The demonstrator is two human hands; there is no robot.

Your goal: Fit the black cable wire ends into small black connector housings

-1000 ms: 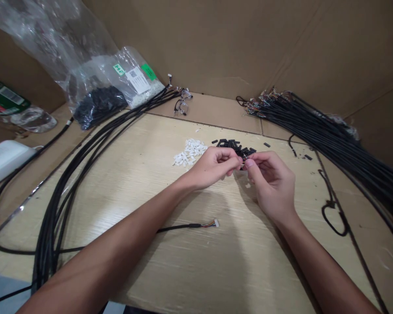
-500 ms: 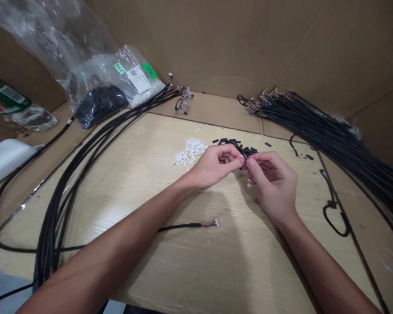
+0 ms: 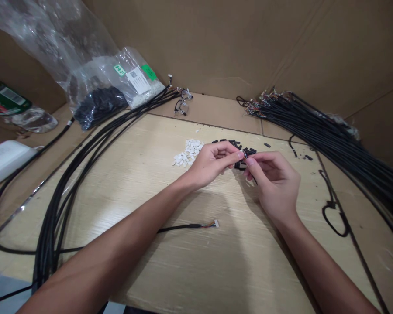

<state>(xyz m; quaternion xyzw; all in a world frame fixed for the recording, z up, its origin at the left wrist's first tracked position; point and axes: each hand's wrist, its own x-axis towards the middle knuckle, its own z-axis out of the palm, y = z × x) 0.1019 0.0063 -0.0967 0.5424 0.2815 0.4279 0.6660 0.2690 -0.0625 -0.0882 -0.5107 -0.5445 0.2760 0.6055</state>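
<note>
Above the pile of short black tubes [image 3: 251, 151], my two hands meet fingertip to fingertip. My left hand [image 3: 212, 162] is closed in a pinch on a small white connector [image 3: 241, 152], mostly covered by the fingertips. Between thumb and forefinger, my right hand [image 3: 277, 181] grips thin coloured wires [image 3: 245, 155] that reach toward that connector. Whether the wires sit inside it I cannot tell. Just left of my left hand lies a heap of white connectors [image 3: 187, 152]. Nearer to me, a black cable [image 3: 180, 226] ends in coloured wires and a white plug [image 3: 216, 223].
A thick bundle of black cables [image 3: 340, 135] lies at right. More black cables [image 3: 65, 187] curve along the left. Behind them are plastic bags [image 3: 100, 102], glasses [image 3: 182, 107], a bottle [image 3: 29, 111] and a white device [image 3: 9, 161]. Cardboard walls [image 3: 209, 43] enclose the table.
My fingertips have shifted slightly, and the coloured wires between them show more clearly. Both hands keep their pinch in nearly the same place.
</note>
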